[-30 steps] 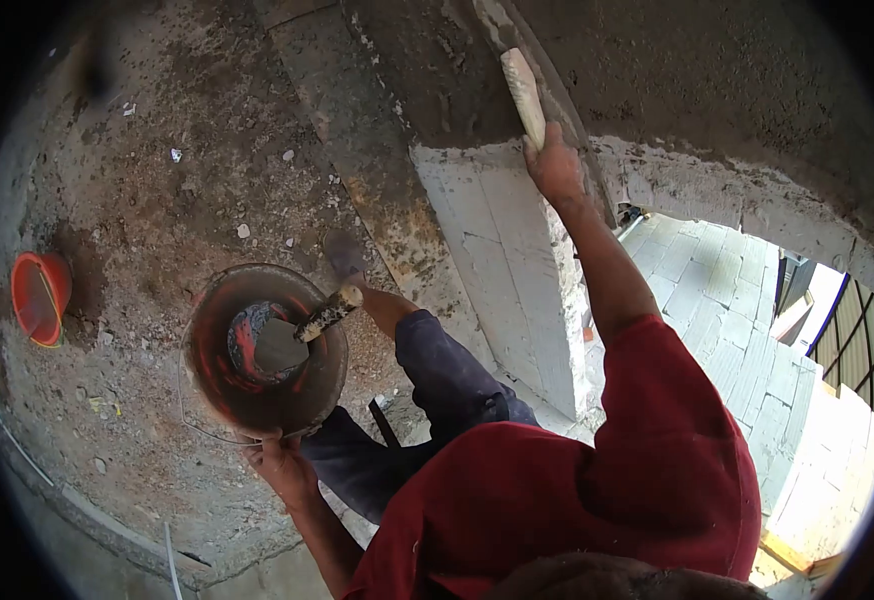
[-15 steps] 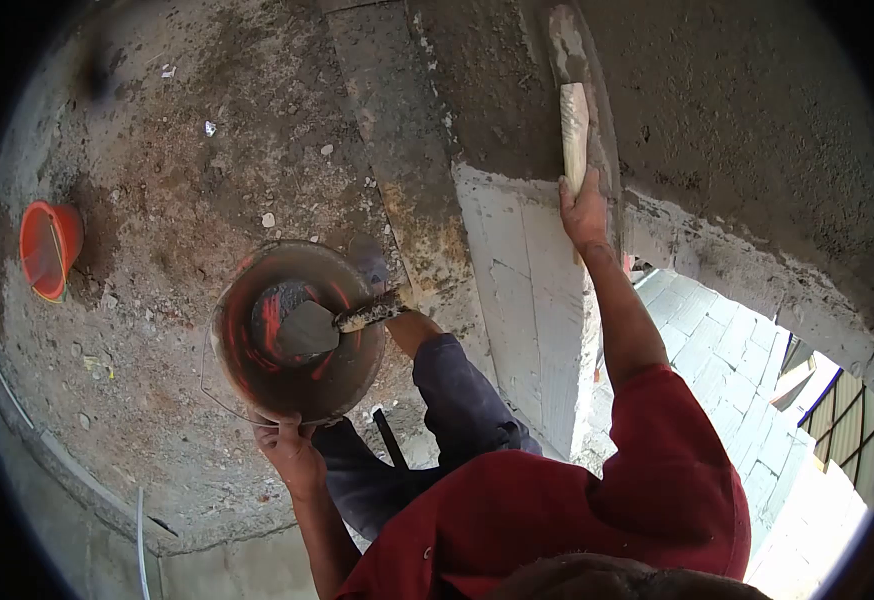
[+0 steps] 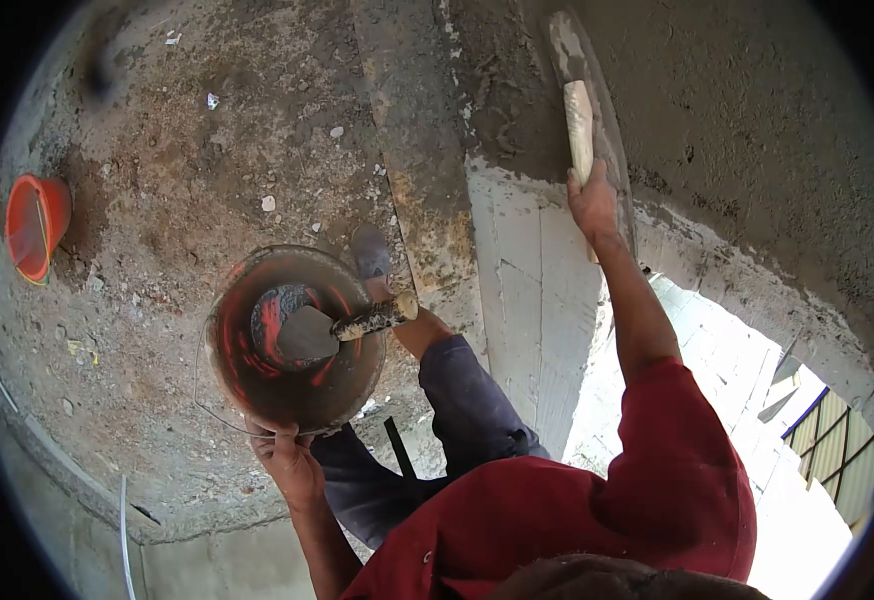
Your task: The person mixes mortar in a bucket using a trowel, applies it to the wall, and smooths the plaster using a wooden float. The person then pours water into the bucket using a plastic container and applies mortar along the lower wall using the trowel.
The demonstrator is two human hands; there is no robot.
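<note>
My left hand [image 3: 290, 465] grips the near rim of a large mortar-smeared bucket [image 3: 242, 385]. Inside the bucket lies a trowel [image 3: 309, 335], its dirty wooden handle resting over the right rim; a little dark wet mortar [image 3: 270, 312] shows beside its blade. With my right arm stretched out, my right hand [image 3: 595, 205] is closed on the pale wooden handle of a long plastering float [image 3: 609, 120]. The float lies along the corner edge of the wall, against fresh grey mortar [image 3: 502, 90]. My fingertips are partly hidden on both hands.
A small orange bucket [image 3: 52, 225] stands on the rubble-strewn ground [image 3: 187, 190] at the left. Bare pale blocks [image 3: 522, 290] show below the mortar. Wet plaster [image 3: 757, 120] covers the wall at right, above a bright opening. My foot [image 3: 370, 250] is beside the large bucket.
The view has shifted slightly. My right hand and the float sit a little farther right in view, still along the wall corner. My left hand keeps its hold on the bucket.
</note>
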